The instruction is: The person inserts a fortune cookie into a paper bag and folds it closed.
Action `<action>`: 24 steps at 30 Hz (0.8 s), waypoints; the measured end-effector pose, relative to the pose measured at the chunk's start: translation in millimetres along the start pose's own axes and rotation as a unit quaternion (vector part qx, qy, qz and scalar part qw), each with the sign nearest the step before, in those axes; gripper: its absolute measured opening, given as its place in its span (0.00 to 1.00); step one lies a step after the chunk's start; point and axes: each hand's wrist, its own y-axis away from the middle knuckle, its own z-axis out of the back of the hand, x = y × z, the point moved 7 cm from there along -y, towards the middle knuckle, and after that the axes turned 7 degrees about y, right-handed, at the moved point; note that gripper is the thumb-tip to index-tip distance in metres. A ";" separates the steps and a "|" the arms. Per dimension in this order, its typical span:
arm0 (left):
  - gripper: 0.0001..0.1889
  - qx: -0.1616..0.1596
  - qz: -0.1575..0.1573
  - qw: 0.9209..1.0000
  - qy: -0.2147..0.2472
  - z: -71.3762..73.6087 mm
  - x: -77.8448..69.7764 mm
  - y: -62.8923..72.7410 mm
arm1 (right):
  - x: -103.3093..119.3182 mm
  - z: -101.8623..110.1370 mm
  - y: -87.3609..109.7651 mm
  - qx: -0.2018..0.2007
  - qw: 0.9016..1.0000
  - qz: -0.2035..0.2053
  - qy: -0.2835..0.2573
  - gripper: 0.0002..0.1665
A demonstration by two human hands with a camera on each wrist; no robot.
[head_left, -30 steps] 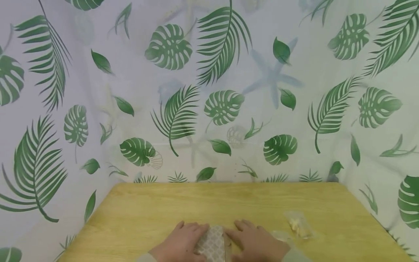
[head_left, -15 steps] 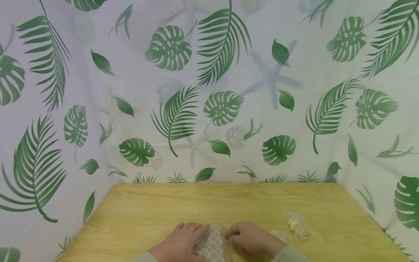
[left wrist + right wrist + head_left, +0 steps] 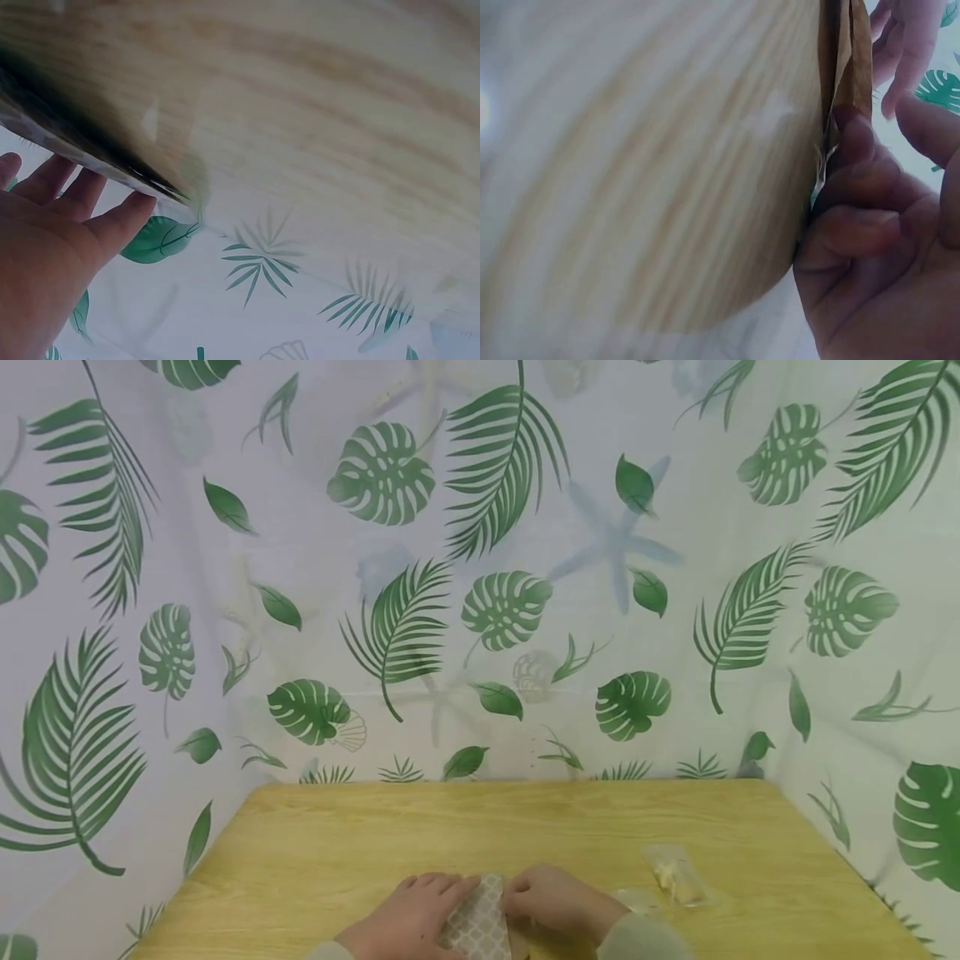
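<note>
1. Well, on the left is a pale cloth [image 3: 176, 518] with big green leaves on it. It goes along the far side and the right side too.

2. Next comes a wood table [image 3: 337, 835], yellow and brown. It reaches from the left to the right.

3. At the near side, a pale left sleeve [image 3: 330, 952] shows just a little.

4. The left hand [image 3: 405, 917] is past it. Its fingers are straight, with small gaps between them. They touch the left side of a paper packet.

5. The paper packet [image 3: 480, 922] is on the near part of the table, in the middle, between the two hands. Its top is light gray-brown with white curvy lines. Down its right side is a plain brown edge [image 3: 517, 939]. From the right wrist, that brown paper looks folded.

6. The right hand [image 3: 551, 902] is at the packet's right side. Its fingers are curled and touch the brown edge. I cannot tell if they pinch it.

7. A pale right sleeve [image 3: 647, 939] is just beside that hand.

8. A bit of clear plastic [image 3: 637, 900] peeks out near the sleeve.

9. Farther right lies a small clear bag [image 3: 678, 877] with pale yellow bits inside.
</note>
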 end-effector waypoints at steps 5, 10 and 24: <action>0.49 -0.003 0.000 1.000 -0.004 0.3 1.7 0.6 | 4.1 -0.8 -4.0 -0.026 1.000 -0.005 -0.003 0.18; 0.52 0.000 -0.002 1.000 -0.007 0.0 2.5 -1.1 | 2.8 -1.4 -3.1 -0.012 0.998 0.006 -0.064 0.15; 0.50 -0.013 0.001 1.000 -0.003 3.7 -0.2 -1.2 | -1.3 4.0 8.8 0.049 0.991 0.086 -0.093 0.10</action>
